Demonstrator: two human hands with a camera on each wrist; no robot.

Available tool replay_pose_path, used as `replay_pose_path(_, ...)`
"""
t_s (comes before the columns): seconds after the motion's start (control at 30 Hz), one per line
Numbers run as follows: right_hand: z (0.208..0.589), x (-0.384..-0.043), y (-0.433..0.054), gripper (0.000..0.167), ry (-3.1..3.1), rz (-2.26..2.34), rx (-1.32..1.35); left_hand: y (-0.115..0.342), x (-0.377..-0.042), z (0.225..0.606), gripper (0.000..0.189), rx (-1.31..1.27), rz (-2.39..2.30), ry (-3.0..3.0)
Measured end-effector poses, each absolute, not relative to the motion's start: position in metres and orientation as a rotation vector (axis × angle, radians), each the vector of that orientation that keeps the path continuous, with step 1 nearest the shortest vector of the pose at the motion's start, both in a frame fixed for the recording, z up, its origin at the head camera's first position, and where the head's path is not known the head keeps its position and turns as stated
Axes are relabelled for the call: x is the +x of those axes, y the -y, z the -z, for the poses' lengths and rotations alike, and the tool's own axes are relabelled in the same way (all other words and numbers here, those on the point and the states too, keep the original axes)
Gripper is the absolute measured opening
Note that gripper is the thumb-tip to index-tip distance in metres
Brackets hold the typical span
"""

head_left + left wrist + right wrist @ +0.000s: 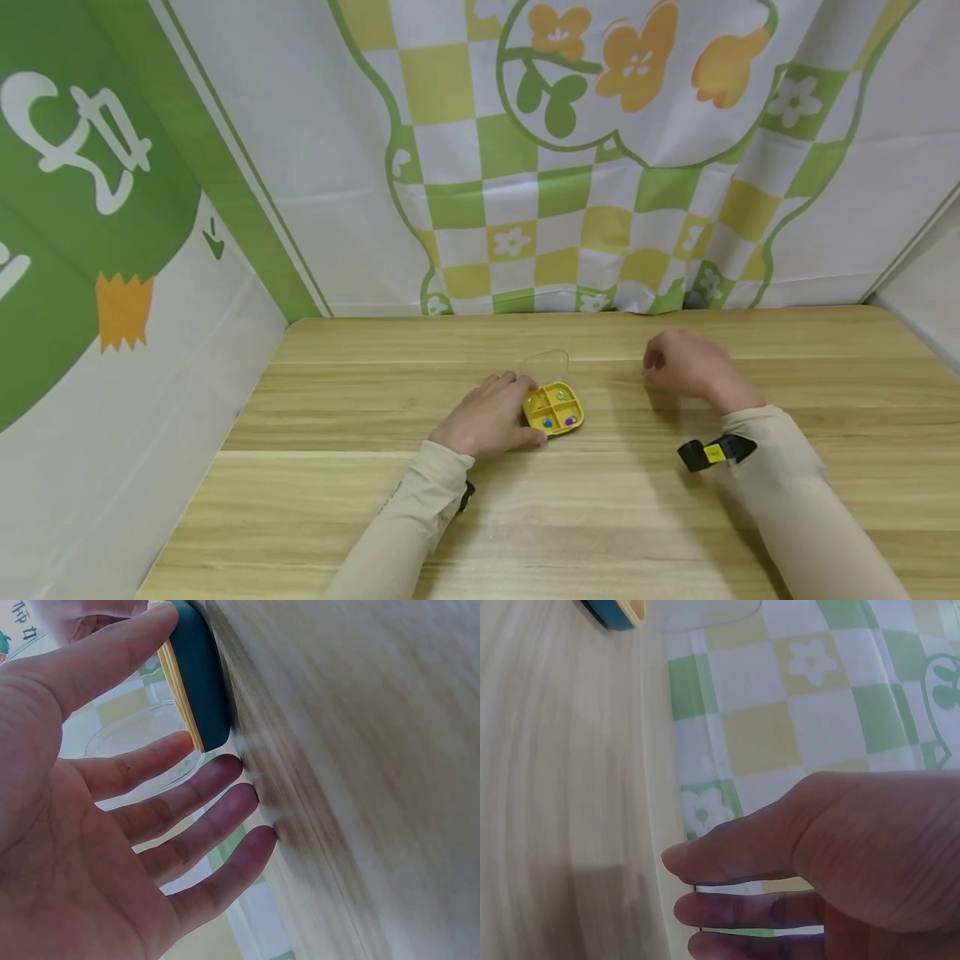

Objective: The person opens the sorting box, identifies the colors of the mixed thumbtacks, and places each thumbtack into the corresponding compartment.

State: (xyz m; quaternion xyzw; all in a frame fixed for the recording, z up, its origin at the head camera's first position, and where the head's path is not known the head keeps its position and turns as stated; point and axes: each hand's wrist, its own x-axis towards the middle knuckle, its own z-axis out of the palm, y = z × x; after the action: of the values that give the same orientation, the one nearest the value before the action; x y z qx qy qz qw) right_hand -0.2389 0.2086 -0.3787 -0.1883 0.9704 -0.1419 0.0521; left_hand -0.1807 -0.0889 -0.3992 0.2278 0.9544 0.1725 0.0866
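Observation:
A small yellow pill box (553, 408) with four-part divider and dark blue-green outside (201, 675) lies on the table, its clear lid (547, 364) raised at the far side. Small blue and purple pieces lie in its two near compartments; a tiny pale piece is in the far right one. My left hand (489, 414) holds the box by its left side, thumb at the near corner and index finger at the far one. To the right, my right hand (688, 364) hovers apart from the box. Its fingers (739, 909) are loosely bent, with nothing visible between them.
The wooden table (600, 517) ends at a checked, flower-printed curtain (510, 200) behind. A green and white printed panel (150, 250) stands along the left side. A black strap with a yellow tag (714, 453) is on the right wrist.

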Motion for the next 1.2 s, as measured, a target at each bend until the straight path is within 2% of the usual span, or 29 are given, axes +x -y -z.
replay_pose_path(1.2,0.375,-0.242,-0.239,0.007,-2.891,0.404,-0.289,0.089,-0.181,0.4,0.067,0.676,-0.513,-2.843)
